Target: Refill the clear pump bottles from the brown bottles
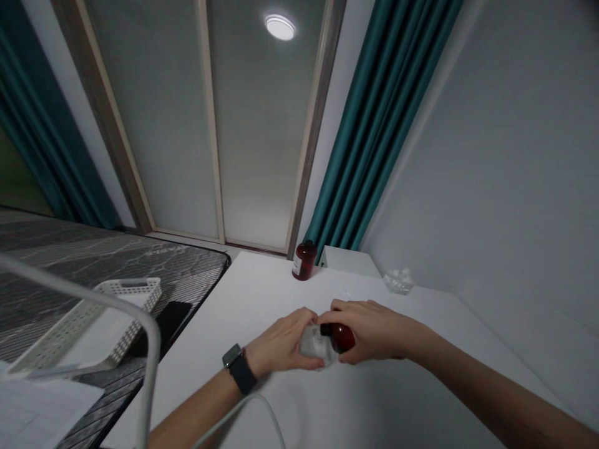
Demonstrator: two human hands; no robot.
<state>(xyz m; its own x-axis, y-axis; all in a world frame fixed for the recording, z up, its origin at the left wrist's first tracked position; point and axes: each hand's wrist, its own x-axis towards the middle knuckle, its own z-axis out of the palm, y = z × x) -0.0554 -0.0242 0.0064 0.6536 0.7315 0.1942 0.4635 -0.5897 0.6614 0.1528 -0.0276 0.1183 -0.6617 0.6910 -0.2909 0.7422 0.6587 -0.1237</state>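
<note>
Head view: I see the left hand (284, 343) clasping a clear container (311, 343), the right hand (377, 328) gripping a tipped brown bottle (344, 338) between the table (224, 305)'s side edges, an apparent aligning step calling for steadiness.

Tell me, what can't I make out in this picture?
All in the head view:
Red bottle: the right hand covers much of its body.
Clear object: its full shape is partly hidden by the left hand.
Label on the standing bottle: too small to read.
Paper: blurred, cut off by the left and bottom edges.
</note>
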